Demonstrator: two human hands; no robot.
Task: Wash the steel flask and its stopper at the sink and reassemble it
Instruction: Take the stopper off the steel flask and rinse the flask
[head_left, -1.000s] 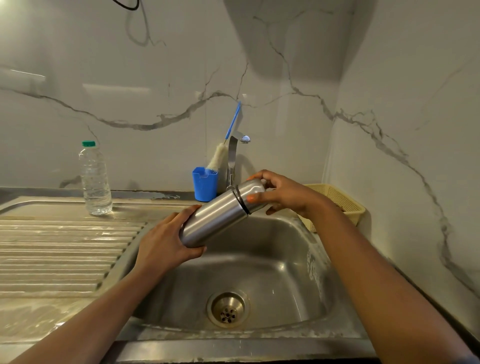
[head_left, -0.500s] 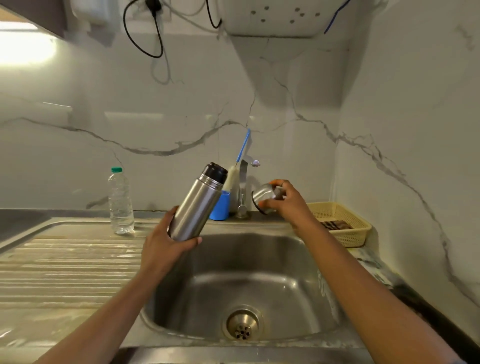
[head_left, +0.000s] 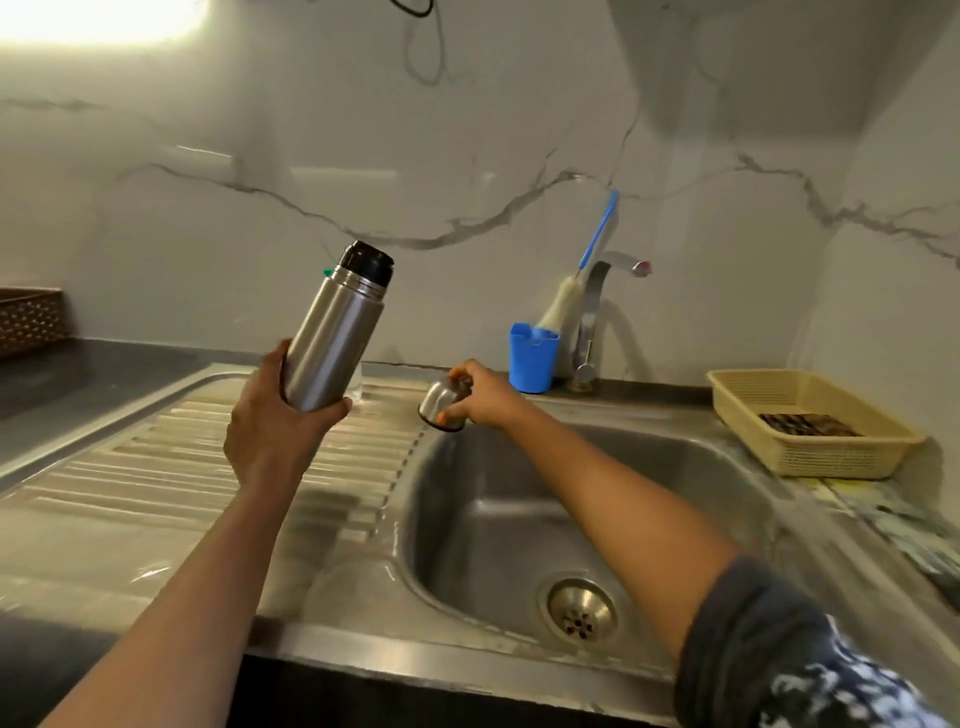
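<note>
Two hands: both are up over the steel sink unit, each holding one part.
brown basket (head_left: 28, 322): far left on the dark counter, against the wall.
draining board (head_left: 156, 467): ribbed steel with a wet sheen, left of the basin.
left hand (head_left: 275, 431): fingers and thumb wrapped round the bottom end of the flask (head_left: 335, 338), held above the draining board.
flask: brushed steel, tilted with its top leaning right; no lettering can be made out on its side.
stopper (head_left: 366, 262): black, seated in the flask's neck.
steel cup (head_left: 440, 405): off the flask, dark-rimmed mouth down, at the board's back right corner; whether it touches the steel I cannot tell.
right hand (head_left: 480, 397): fingertips pinching the steel cup.
basin (head_left: 493, 519): round drain (head_left: 582, 613) at its bottom.
blue cup (head_left: 532, 364): behind the basin, just left of the tap (head_left: 597, 306), holding a white brush (head_left: 558, 304) with a blue handle.
yellow basket (head_left: 810, 431): on the right ledge, something dark inside.
</note>
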